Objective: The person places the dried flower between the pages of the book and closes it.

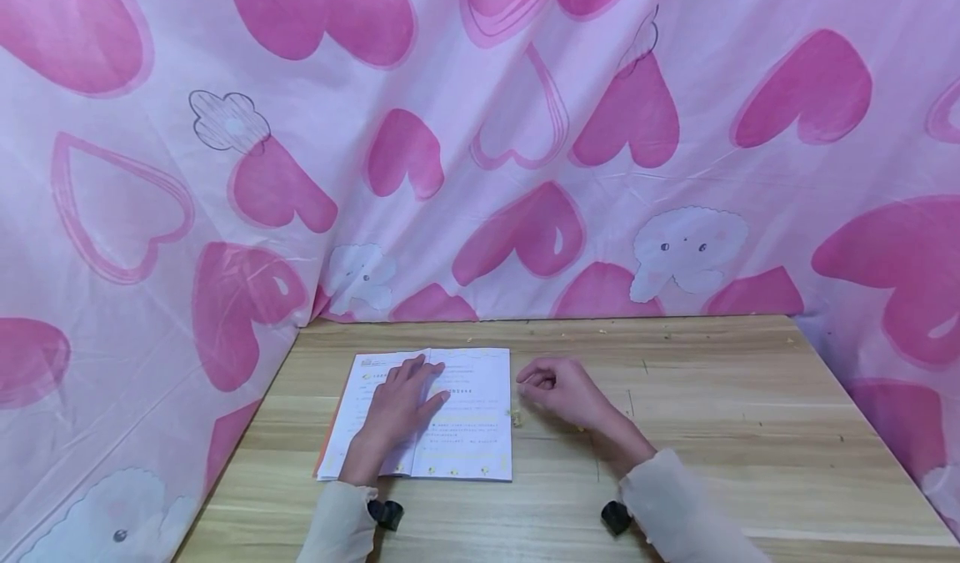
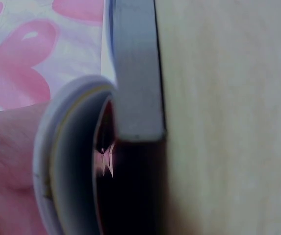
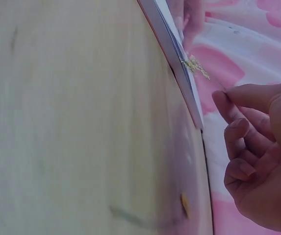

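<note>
1. Right hand. Thumb and forefinger pinch the thin stem of a dried sprig; the remaining fingers are loosely curled.
2. Sprig. In the head view its pale golden head lies at about 7 o'clock from the pinching fingertips, just beside the right-hand page edge. In the right wrist view its long axis runs from the fingertips toward 10 o'clock. Whether it touches the paper cannot be told.
3. Book. Open, at 9 o'clock from the right hand; its gutter runs roughly from 6 to 12 o'clock, the upper end leaning slightly toward 1. The gap between sprig and page edge is judged the governing relation.
4. Left hand. Open, fingers spread across the pages about the gutter, pointing toward 1 o'clock. It lies at 9 o'clock from the sprig, farther off than the right hand.
5. Surroundings. Wood-grain table beneath; heart-patterned cloth at 12 o'clock beyond.
</note>
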Tool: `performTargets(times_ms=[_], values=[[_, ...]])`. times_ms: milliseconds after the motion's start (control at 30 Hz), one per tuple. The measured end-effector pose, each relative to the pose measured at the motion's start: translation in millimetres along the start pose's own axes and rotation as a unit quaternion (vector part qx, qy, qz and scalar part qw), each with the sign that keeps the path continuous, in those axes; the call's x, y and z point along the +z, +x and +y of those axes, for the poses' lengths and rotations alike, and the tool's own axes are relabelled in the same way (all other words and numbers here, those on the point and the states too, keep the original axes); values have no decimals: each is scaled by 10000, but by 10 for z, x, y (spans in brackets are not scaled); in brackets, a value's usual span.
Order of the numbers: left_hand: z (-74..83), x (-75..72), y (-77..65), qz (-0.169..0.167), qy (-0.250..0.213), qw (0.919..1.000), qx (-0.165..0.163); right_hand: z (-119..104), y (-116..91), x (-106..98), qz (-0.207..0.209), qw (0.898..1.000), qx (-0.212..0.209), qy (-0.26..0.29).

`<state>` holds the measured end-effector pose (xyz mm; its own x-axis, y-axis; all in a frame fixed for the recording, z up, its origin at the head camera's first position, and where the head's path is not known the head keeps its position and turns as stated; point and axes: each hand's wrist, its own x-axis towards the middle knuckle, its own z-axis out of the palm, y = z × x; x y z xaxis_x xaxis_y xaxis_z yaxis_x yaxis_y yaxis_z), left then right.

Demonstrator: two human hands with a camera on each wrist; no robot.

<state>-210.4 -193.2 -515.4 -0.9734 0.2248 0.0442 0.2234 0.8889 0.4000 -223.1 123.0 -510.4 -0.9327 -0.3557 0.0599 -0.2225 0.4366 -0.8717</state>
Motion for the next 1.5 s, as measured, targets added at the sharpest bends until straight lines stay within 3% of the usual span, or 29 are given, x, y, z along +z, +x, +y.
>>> performTargets(times_ms=[267,667,1133,1500], values=[[-9,0,-2,-28,-77,10000,-20,-64,61,210,58,9993,37,354],[-13,-8,9,-19,-69,10000,14,-197,134,281,399,9981,177,429],[-26,-23,5,-29,-162,9999,-13,-267,134,51,-386,9986,255,245],[-17,-15,23,-49,-146,9999,15,-290,170,178,-153,9983,46,558]])
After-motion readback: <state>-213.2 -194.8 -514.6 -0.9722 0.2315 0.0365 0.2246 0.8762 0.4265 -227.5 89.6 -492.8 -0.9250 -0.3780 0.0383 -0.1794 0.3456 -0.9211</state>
